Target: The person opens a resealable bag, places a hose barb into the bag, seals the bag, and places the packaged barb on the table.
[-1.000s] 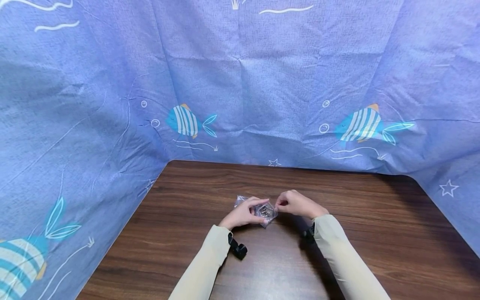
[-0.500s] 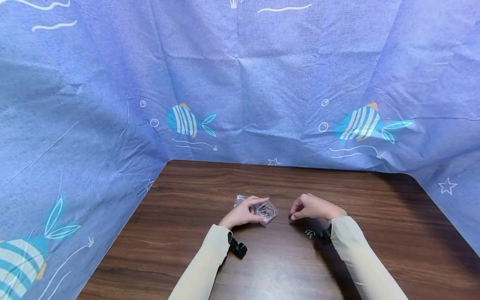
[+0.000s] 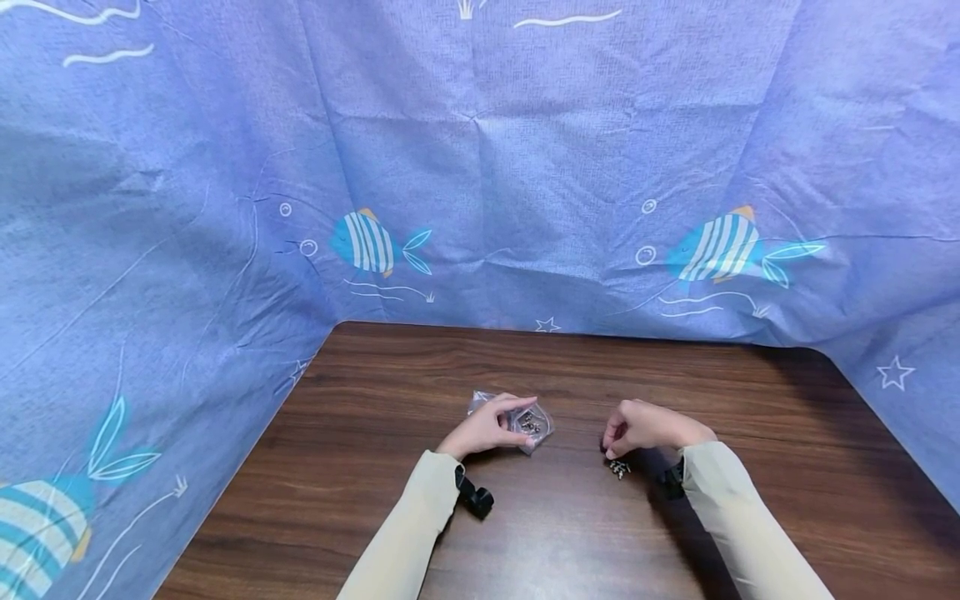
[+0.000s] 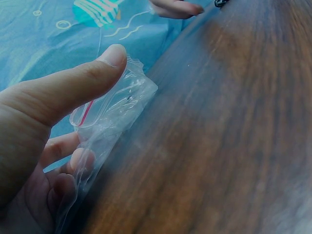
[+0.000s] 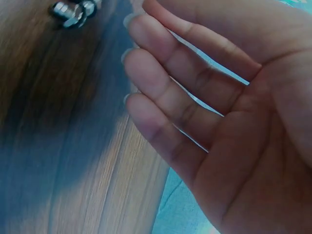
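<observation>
A clear plastic zip bag (image 3: 542, 429) with a red seal line lies on the table, several small shiny metal pieces (image 3: 531, 426) inside it. My left hand (image 3: 491, 427) holds the bag, thumb on one side and fingers on the other, its mouth spread. To the right, a small heap of silvery, screw-like pieces (image 3: 619, 468) sits on the wood. My right hand (image 3: 648, 427) hovers at that heap, thumb and index pointing down. Its other fingers (image 5: 151, 73) are loosely bent in the right wrist view; the thumb and index tips are cut off there. No piece shows between them.
Under everything is a dark brown wood-grain table (image 3: 420, 358). A blue cloth (image 3: 525, 192) printed with fish hangs behind it and along its sides. A black wrist camera (image 3: 474, 496) is strapped beneath the left wrist.
My right hand has moved from the bag's edge rightward and nearer to me, to the heap, which it hid at first. The left hand and the bag have stayed in place.
</observation>
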Demonstrator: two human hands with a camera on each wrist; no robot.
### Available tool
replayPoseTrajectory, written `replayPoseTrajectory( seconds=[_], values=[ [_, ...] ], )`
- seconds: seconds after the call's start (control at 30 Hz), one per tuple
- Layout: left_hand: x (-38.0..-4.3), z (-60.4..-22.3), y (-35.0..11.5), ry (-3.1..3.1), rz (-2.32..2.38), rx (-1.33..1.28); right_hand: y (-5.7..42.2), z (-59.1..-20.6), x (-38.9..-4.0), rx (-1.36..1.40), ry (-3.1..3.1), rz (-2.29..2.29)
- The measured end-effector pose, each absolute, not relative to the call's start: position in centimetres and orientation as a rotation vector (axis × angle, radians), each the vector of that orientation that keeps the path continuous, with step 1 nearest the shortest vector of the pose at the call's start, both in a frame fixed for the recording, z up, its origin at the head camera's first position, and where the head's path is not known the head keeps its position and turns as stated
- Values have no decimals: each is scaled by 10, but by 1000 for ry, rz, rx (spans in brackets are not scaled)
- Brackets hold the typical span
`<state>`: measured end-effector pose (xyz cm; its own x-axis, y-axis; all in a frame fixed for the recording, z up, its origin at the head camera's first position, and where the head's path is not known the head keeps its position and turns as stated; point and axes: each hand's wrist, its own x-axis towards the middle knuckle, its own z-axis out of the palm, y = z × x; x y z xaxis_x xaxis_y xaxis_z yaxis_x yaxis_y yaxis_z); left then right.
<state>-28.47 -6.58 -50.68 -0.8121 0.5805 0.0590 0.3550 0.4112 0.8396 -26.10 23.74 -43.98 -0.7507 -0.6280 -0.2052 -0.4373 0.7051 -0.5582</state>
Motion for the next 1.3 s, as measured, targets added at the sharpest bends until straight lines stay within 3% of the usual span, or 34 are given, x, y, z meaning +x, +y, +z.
replayPoseTrajectory(
  seconds=[1.3],
  values=[
    [-284,-507,-65,2428,1357,790,234,-447,-256,-853,2508,-647]
  ],
)
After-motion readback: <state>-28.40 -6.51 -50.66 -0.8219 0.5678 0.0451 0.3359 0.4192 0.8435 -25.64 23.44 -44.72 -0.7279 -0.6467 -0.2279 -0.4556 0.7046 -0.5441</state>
